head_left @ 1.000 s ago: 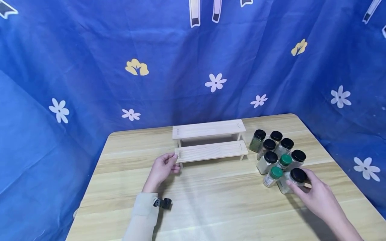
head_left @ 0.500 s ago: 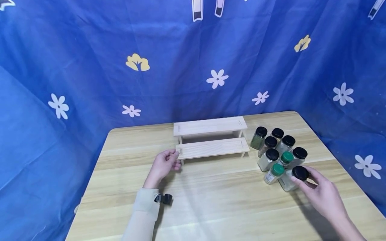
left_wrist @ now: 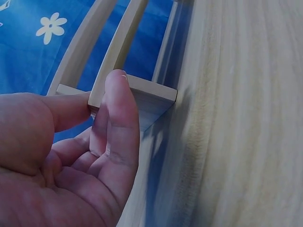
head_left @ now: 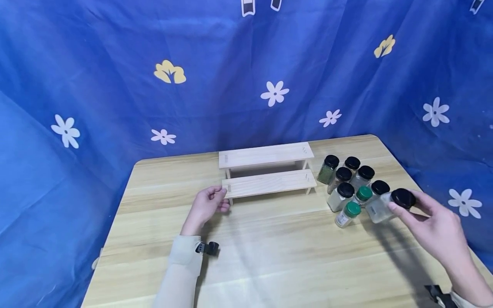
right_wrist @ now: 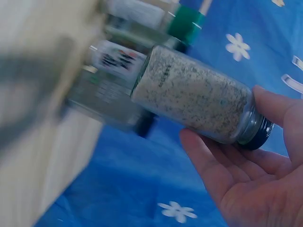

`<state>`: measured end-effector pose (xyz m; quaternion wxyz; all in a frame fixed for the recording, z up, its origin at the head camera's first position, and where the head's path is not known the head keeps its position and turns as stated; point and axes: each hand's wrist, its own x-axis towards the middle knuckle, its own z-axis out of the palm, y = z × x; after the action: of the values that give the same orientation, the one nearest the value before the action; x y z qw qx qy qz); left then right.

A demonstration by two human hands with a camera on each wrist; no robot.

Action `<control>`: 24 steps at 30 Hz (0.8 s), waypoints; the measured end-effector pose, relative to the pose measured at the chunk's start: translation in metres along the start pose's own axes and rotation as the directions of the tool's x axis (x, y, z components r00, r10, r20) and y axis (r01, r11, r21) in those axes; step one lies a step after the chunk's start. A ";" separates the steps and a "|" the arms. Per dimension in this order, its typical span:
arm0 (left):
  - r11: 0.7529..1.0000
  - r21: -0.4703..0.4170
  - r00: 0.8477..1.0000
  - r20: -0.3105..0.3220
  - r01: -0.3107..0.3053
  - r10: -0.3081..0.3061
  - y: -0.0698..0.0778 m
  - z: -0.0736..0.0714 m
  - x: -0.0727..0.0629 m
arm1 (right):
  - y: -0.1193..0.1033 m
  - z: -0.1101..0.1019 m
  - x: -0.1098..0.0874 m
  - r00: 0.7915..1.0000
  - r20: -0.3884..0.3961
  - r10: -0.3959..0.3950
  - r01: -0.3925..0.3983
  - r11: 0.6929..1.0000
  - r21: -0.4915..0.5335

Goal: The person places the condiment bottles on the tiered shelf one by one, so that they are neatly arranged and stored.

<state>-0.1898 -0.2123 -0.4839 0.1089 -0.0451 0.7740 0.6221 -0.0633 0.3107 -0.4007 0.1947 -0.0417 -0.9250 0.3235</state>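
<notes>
A two-step wooden shelf (head_left: 269, 184) stands near the back of the table. My left hand (head_left: 205, 207) pinches the left end of its lower step; in the left wrist view the thumb and fingers (left_wrist: 122, 118) close on the board's end. My right hand (head_left: 439, 226) grips a clear spice jar (right_wrist: 194, 97) near its black lid, thumb on one side and fingers on the other. Pale, green-flecked seasoning fills that jar, which is tilted and raised above the table. Just left of it stand several other spice jars, among them a green-lidded one (head_left: 348, 214) and a black-lidded one (head_left: 340, 197).
A jar of green herbs (head_left: 328, 170) stands closest to the shelf's right end. The wooden table (head_left: 269, 256) has rounded back corners. Blue curtain (head_left: 215, 85) with flower prints hangs behind and on both sides.
My right hand has lifted the spice jar off the table and drawn it rightward, away from the group. The left hand stays at the shelf's end. The head view has tilted slightly.
</notes>
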 end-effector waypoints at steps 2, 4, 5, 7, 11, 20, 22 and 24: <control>1.000 -0.008 1.000 0.001 0.010 -0.010 0.001 -0.001 -0.001 | -0.006 -0.005 0.007 1.000 -0.028 0.001 -0.001 1.000 -0.015; 1.000 -0.015 1.000 0.000 0.023 -0.023 0.001 -0.002 -0.001 | -0.012 -0.007 0.014 0.999 -0.051 -0.010 0.010 1.000 -0.014; 0.999 -0.018 1.000 -0.004 0.029 -0.029 0.002 -0.002 -0.001 | -0.016 -0.008 0.017 0.998 -0.059 -0.016 0.016 1.000 -0.007; 1.000 -0.013 1.000 -0.006 0.026 -0.026 0.002 -0.003 -0.002 | -0.022 -0.007 0.024 0.996 -0.078 -0.037 0.039 0.999 0.017; 1.000 -0.004 1.000 -0.010 0.006 -0.006 0.004 -0.002 -0.002 | -0.040 -0.001 0.035 0.995 -0.086 -0.049 0.056 0.995 0.081; 0.999 -0.038 1.000 -0.002 0.024 -0.024 0.006 -0.001 -0.004 | -0.099 0.038 0.067 0.995 -0.034 -0.097 0.101 0.983 0.154; 0.998 -0.050 0.999 0.002 0.032 -0.032 0.006 -0.001 -0.005 | -0.114 0.051 0.074 0.993 -0.011 -0.115 0.115 0.977 0.180; 0.997 -0.062 0.999 0.002 0.035 -0.035 0.006 0.000 -0.004 | -0.130 0.065 0.081 0.990 0.008 -0.142 0.137 0.970 0.201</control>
<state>-0.1869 -0.2115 -0.4771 0.1188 -0.0619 0.7534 0.6438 -0.1563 0.1872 -0.3401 0.2096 0.0470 -0.8906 0.4008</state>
